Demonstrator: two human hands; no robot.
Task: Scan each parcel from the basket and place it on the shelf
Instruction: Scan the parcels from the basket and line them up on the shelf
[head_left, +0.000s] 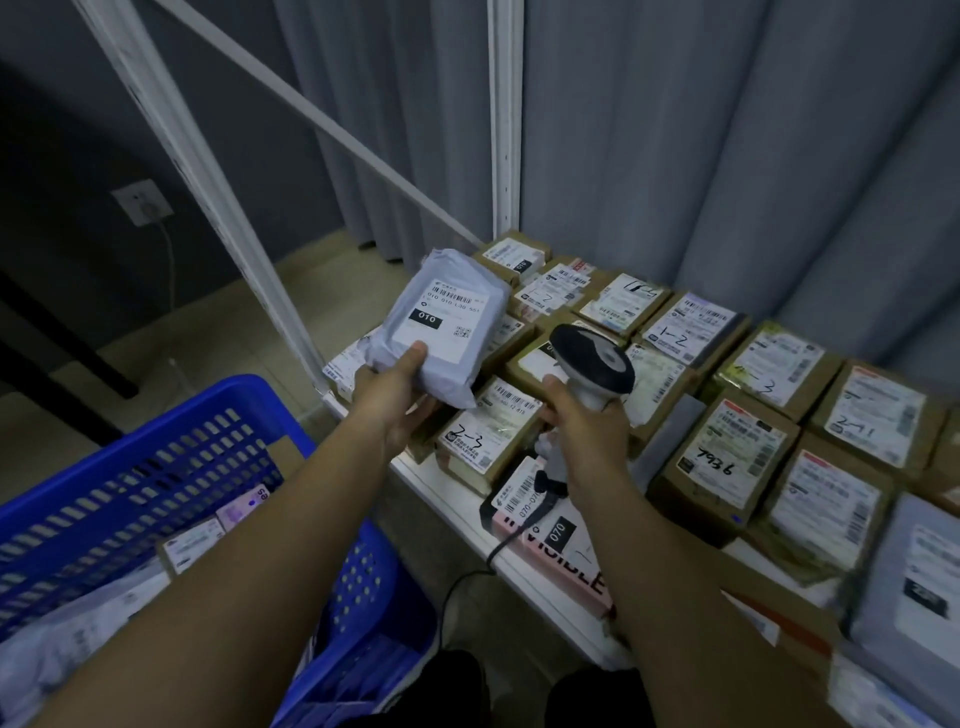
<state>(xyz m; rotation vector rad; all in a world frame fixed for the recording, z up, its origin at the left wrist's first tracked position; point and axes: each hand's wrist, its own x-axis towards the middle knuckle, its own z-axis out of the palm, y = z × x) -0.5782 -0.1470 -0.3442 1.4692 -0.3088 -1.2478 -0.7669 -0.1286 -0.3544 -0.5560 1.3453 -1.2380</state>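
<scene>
With the left hand (395, 400) gripping the grey parcel (441, 325) label-up above the shelf (441, 483) and the right hand (587, 421) clutching the scanner (592, 364), tilt the scanner's head toward the barcode and hold both steady.

Grey curtains (727, 156) hang behind; a wall socket (141, 201) with a plugged-in cable (169, 260) sits above the beige floor (218, 332).

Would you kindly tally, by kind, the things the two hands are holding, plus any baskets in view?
Grey plastic mailer parcel with white label, in left hand: 1
Black-and-white handheld barcode scanner, in right hand: 1
Blue perforated plastic basket: 1
Total: 3
</scene>
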